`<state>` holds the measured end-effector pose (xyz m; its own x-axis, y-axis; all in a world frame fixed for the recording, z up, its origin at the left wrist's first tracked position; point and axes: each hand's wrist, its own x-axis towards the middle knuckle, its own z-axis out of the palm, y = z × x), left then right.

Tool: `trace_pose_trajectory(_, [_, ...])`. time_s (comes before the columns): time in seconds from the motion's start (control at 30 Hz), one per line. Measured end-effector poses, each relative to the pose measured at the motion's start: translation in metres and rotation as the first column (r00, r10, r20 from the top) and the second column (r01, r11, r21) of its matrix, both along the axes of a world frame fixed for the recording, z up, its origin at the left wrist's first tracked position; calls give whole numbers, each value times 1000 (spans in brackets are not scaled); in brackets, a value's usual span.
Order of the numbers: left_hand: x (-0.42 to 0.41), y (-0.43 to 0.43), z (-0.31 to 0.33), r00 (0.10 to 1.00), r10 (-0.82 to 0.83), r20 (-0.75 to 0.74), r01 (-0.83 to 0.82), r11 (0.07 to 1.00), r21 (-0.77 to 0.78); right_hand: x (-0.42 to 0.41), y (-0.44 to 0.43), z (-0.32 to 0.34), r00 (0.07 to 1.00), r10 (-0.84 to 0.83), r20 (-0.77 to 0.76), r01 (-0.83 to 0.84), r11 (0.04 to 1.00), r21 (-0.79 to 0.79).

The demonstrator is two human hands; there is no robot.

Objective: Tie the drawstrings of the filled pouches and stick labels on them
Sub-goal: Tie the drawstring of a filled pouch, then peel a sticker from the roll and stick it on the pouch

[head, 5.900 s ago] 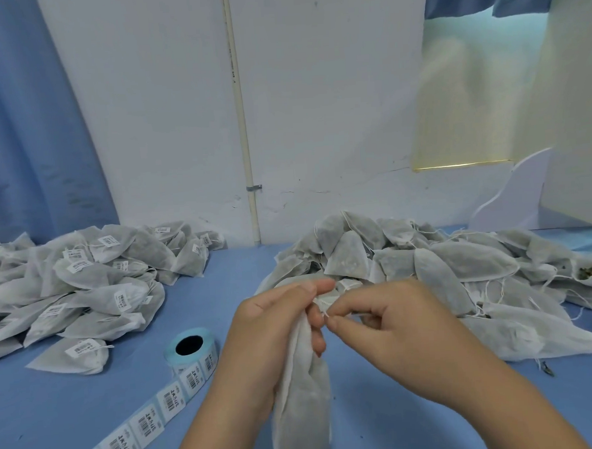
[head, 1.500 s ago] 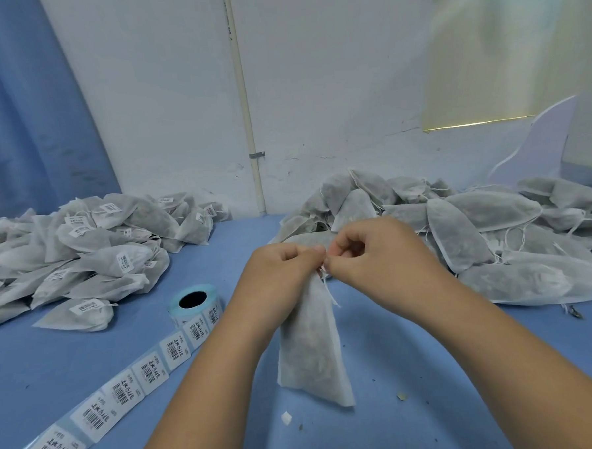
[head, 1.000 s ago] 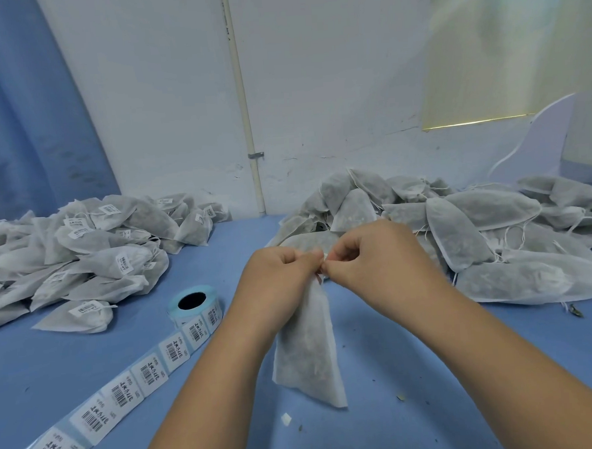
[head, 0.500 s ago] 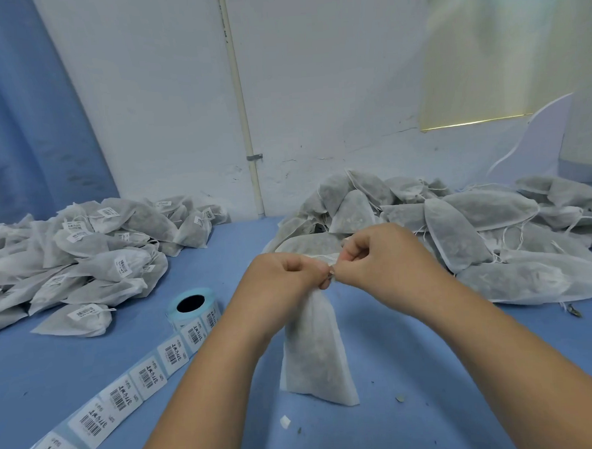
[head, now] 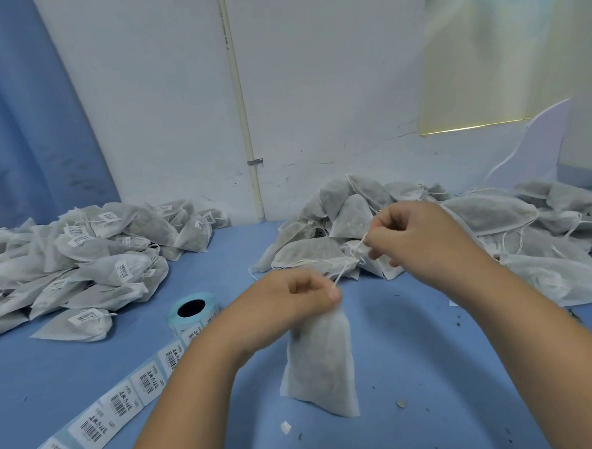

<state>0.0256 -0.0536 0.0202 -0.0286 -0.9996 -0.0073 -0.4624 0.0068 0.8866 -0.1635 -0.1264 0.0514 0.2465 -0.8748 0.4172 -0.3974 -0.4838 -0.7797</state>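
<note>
A white filled pouch (head: pixel 320 357) hangs upright over the blue table, its bottom near the surface. My left hand (head: pixel 292 303) grips its gathered neck. My right hand (head: pixel 415 238) is up and to the right, pinching the white drawstring (head: pixel 349 261), which runs taut from the neck to its fingers. A label roll (head: pixel 192 310) lies left of my left hand, and its strip of barcode labels (head: pixel 125 403) trails toward the lower left.
A heap of labelled pouches (head: pixel 84 266) fills the left of the blue table (head: pixel 432 371). A heap of unlabelled pouches (head: pixel 459 229) with loose strings lies behind my right hand. Small crumbs (head: pixel 401 404) dot the table. A white wall with a pipe (head: pixel 244 124) stands behind.
My hands were together at the pouch neck. Now my right hand has pulled away up and right, drawing the string taut, while my left hand still holds the neck.
</note>
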Motion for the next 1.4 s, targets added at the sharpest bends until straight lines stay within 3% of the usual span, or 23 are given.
trace_pose_trajectory(0.07, [1,1,-3,997,-79,6,78,995,69,-3,-1,2,1000,-27,14,27,1000,3])
trace_pose_trajectory(0.2, [3,-1,-7,997,-70,11,69,992,107,-5,-2,2,995,-99,-17,99,995,-30])
trace_pose_trajectory(0.4, [-2,-5,-5,969,217,-116,-214,976,38,4,11,5,999,-36,-1,36,985,-172])
trace_pose_trajectory(0.53, [-6,-8,-2,915,297,-274,-322,945,-51,20,25,-1,972,41,-229,-110,949,-297])
trace_pose_trajectory(0.63, [-6,-8,-1,914,254,-316,-289,955,-69,28,30,-6,904,3,-428,-189,900,-393])
trace_pose_trajectory(0.73, [-4,-10,-3,916,185,-356,-226,971,-77,30,30,-10,874,-19,-485,-213,883,-418])
trace_pose_trajectory(0.87, [0,-10,-10,909,46,-414,-78,995,-62,26,25,-10,877,68,-476,-269,889,-370])
trace_pose_trajectory(0.97, [5,-7,-10,853,-8,-522,-28,998,-61,25,27,-7,904,205,-375,-323,903,-283])
trace_pose_trajectory(1.1, [19,8,-7,798,-6,-603,-27,999,-46,26,33,-3,905,394,-158,-408,911,-63])
trace_pose_trajectory(1.2, [35,29,-7,805,86,-586,-111,994,-7,35,42,-5,911,412,-21,-413,911,-21])
trace_pose_trajectory(1.3, [65,69,1,815,214,-539,-247,969,12,55,59,-17,892,443,-92,-443,896,26])
trace_pose_trajectory(1.4, [110,128,4,710,366,-601,-402,912,81,80,82,-39,801,533,-273,-529,843,95])
